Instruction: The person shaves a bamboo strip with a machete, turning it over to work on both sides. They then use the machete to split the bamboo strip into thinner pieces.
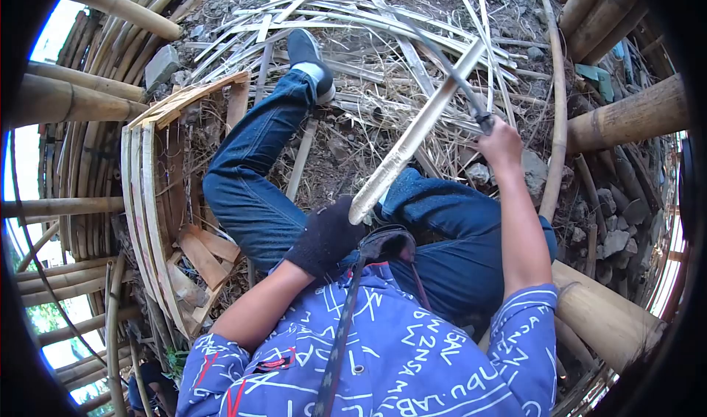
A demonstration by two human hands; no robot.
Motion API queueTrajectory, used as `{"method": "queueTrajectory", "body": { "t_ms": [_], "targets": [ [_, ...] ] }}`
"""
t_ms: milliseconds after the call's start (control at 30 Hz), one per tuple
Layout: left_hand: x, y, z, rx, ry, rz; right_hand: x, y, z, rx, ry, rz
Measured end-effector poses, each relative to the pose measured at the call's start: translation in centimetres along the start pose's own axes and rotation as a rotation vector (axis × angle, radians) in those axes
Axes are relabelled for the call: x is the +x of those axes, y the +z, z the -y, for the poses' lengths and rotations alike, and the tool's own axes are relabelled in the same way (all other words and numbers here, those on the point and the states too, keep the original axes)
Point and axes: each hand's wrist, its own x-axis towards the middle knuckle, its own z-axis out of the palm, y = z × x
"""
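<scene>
My left hand (328,233), in a dark knitted glove, is closed around the lower end of a split bamboo strip (403,150). The strip slants up and away to the right, its pale inner face showing. My bare right hand (502,146) grips the dark handle of a long, narrow-bladed machete (434,50). Its blade points up and to the left, crossing the strip near the far end. Beneath both hands are my bent legs in jeans (258,196).
Long split bamboo strips (346,8) and shavings litter the ground ahead. A wooden crate (151,218) with wood pieces stands at left. Thick bamboo poles (626,111) jut in from both sides. Stones (615,240) lie at right; a grey block (162,66) sits at upper left.
</scene>
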Motion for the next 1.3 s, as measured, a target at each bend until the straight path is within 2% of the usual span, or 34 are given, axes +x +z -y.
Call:
{"method": "queueTrajectory", "body": {
  "t_ms": [67,133,167,233,367,433,500,567,633,700,800,933,1100,1167,1300],
  "targets": [
    [0.1,0.0,0.5,-0.010,-0.018,0.021,-0.2,-1.0,0.5,0.022,0.027,-0.019],
    [0.7,0.0,0.8,-0.055,-0.007,-0.006,-1.2,-1.1,1.6,0.266,0.019,-0.047],
    [1.2,0.1,0.8,-0.061,-0.002,-0.006,-2.0,-1.4,2.7,0.247,-0.039,-0.067],
    [2.4,-0.1,0.7,-0.132,0.033,-0.066,-3.6,-1.9,4.2,0.413,-0.211,-0.048],
    [3.4,0.0,0.0,-0.046,0.063,-0.093,-5.5,-2.6,6.8,0.240,-0.342,-0.007],
    [3.3,-0.2,-0.5,0.076,0.041,-0.105,-5.9,-1.7,6.8,0.035,-0.430,0.004],
    [3.1,0.2,0.1,0.136,0.082,-0.075,-4.8,-0.7,5.9,-0.024,-0.395,0.061],
    [1.7,0.3,0.5,0.165,0.098,-0.035,-3.3,-0.3,5.0,-0.230,-0.270,0.147],
    [0.1,0.3,0.3,0.201,0.105,0.000,-1.1,-0.2,2.6,-0.166,-0.098,0.062],
    [-1.4,-0.4,-0.4,0.152,0.084,0.057,0.7,-0.4,-0.4,0.009,0.069,0.103],
    [-1.3,0.3,1.2,0.121,0.071,0.022,0.3,-1.9,-0.8,0.034,0.206,0.070],
    [1.0,0.6,2.8,-0.068,0.047,-0.013,-0.7,-2.7,0.8,0.148,0.134,-0.014],
    [3.4,-2.7,1.9,-0.129,-0.029,-0.041,-1.2,-2.8,2.1,0.157,0.015,-0.039],
    [3.5,-5.0,0.3,-0.447,-0.148,0.112,-1.4,-3.2,2.5,0.159,-0.009,-0.051],
    [4.7,-5.9,1.0,-0.373,-0.075,0.109,-1.6,-3.5,2.6,0.159,-0.029,-0.072]
  ]
}}
